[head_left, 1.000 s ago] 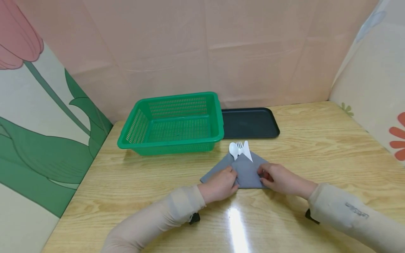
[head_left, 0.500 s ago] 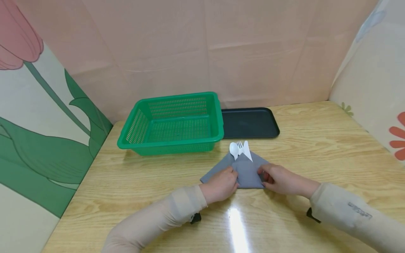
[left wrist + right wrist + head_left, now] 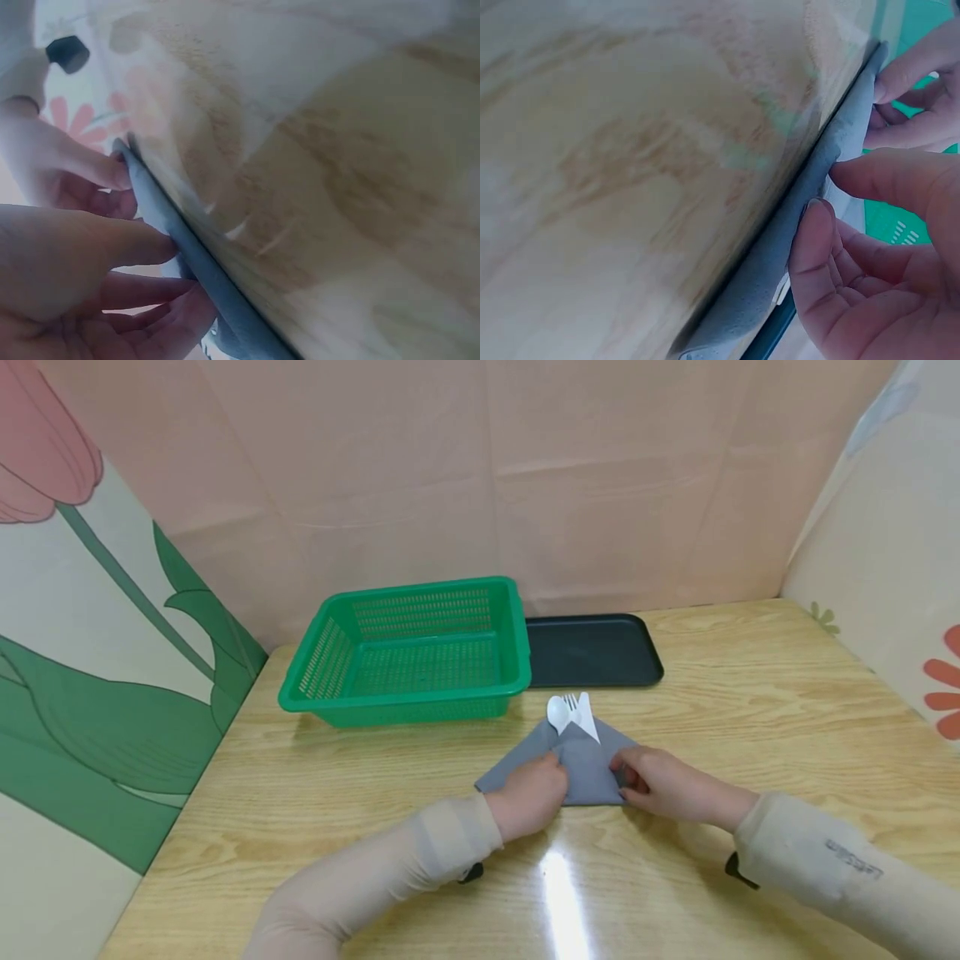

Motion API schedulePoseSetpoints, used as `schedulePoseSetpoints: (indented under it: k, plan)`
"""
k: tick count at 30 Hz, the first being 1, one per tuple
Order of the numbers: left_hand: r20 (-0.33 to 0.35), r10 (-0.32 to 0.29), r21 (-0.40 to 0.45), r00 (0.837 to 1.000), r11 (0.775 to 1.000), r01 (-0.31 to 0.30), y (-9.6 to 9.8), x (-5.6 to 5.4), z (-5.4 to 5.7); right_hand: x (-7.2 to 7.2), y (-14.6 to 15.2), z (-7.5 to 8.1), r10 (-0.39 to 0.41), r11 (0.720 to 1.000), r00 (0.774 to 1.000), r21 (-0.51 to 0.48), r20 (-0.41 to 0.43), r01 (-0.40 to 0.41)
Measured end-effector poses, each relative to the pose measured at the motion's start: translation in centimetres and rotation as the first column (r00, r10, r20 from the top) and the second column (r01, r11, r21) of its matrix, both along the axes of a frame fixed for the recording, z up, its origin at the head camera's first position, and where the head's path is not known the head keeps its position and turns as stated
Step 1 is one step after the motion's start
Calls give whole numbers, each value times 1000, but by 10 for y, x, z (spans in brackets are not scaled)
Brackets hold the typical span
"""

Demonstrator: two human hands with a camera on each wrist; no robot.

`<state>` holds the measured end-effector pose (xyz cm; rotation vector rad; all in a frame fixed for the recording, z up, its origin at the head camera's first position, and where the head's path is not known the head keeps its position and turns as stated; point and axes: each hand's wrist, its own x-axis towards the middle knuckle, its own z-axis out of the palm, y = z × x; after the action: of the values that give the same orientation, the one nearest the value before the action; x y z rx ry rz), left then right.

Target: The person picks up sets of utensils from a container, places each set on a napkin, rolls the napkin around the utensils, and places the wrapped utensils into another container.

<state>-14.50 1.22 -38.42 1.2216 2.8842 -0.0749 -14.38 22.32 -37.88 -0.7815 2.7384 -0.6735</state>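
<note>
A grey cloth napkin (image 3: 588,777) lies folded on the table, its pointed flap over the handles of a white spoon (image 3: 557,713), a white fork (image 3: 572,705) and a white knife (image 3: 587,717). Their heads stick out at the far side. My left hand (image 3: 528,795) pinches the flap's left side, fingers curled. On the right side, my right hand (image 3: 660,783) pinches the napkin between thumb and fingers. Both wrist views show fingertips at the cloth's rolled near edge (image 3: 196,251); the handles are hidden under the fold.
Behind the napkin to the left stands a green plastic basket (image 3: 405,706) with perforated sides. A black tray (image 3: 592,652) lies beside it, its left end hidden by the basket. A pink-covered wall (image 3: 487,485) closes off the table's back.
My left hand has shifted slightly to the right along the flap. The spoon has moved a little right, closer to the fork. The right hand stays nearly still.
</note>
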Motion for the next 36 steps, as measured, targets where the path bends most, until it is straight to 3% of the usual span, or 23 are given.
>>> schedulePoseSetpoints:
  k: [12,16,20,24,29,32,36]
  plan:
    - [43,36,-24,998,999,-35,4,-2,3,1,-1,-3,25,1000,999,-7,-26,-26]
    - [120,39,5,992,999,-40,3,-8,4,0,-1,-3,23,1000,1000,-20,-11,-23]
    - [255,44,24,966,998,-52,1,-17,4,0,0,-4,23,999,1000,-30,0,-23]
    - [369,50,48,928,996,-73,-2,-26,4,0,1,-3,21,999,1000,-35,20,-20]
    - [473,77,68,878,990,-124,-3,-31,5,0,1,-2,19,999,999,-34,38,-17]
    - [510,93,84,855,984,-156,-4,-32,6,0,1,-2,22,999,999,-36,39,-20]
    - [512,93,131,854,974,-185,-6,-30,4,0,2,-3,21,999,999,-49,41,-19]
